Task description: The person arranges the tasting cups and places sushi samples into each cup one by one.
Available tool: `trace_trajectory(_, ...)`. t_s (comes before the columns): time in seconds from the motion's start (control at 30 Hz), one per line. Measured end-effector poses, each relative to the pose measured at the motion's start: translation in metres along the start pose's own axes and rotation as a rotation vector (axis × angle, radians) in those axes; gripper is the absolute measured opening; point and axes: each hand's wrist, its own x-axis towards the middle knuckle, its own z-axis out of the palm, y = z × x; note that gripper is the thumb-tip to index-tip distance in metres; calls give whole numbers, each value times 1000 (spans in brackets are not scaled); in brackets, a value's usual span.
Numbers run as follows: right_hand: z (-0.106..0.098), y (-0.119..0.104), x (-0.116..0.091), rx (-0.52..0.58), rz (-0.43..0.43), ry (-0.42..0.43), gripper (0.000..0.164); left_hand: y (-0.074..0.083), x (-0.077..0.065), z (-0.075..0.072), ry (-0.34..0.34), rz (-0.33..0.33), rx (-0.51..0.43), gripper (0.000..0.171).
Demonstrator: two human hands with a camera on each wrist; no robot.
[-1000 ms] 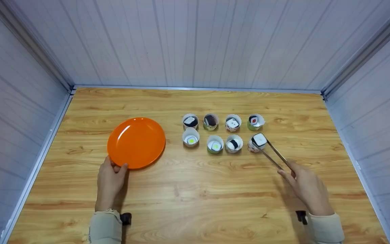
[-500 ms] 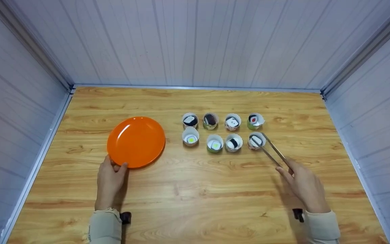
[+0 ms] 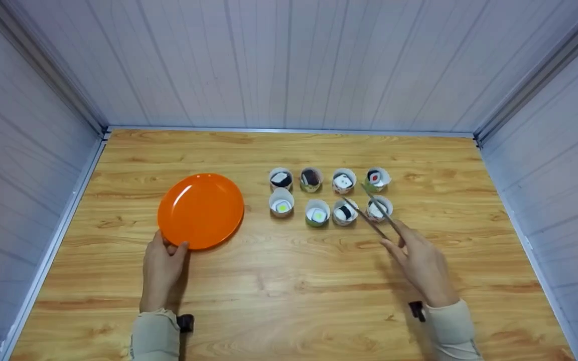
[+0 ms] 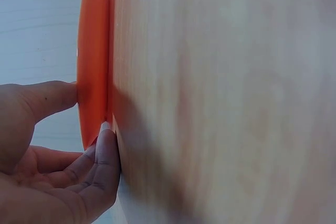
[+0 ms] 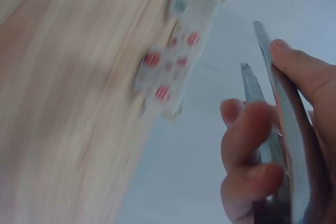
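Observation:
At the left of the head view, my left hand (image 3: 161, 271) pinches the near rim of an orange plate (image 3: 201, 210). In the left wrist view the thumb lies on the plate's upper side and the fingers are under its edge. My right hand (image 3: 422, 263) grips metal tongs (image 5: 289, 119), their arms apart with nothing between the tips. The tips hover over the cups around the right end of the rows. Below them, a white sushi-like piece (image 3: 373, 211) lies in the front right paper cup (image 3: 388, 204), partly hidden by one tong arm.
Several small paper cups stand in two rows, each with a sushi-like piece. The front left cup (image 3: 282, 202) holds a white piece with a yellow-green centre; the back right cup (image 3: 377, 179) a red-centred one. Pale panels (image 3: 269, 65) enclose the wooden table (image 3: 279, 291) behind and on both sides.
The tongs held the white piece above the front right cup; it then sat in that cup. Since then, my right hand has moved left with the tongs spread. The left hand has stayed at the plate.

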Motion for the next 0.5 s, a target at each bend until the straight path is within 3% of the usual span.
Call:
trace_trajectory(0.13,13,-24,15,46,-47,-18,52,0,-1,0,-3,-6,8,41)
trace_trajectory(0.33,34,-56,36,101,-185,21,52,0,-1,0,-13,-28,-4,44)
trace_trajectory(0.5,52,-80,48,115,-211,-7,55,1,-1,-1,-12,-22,-15,44)
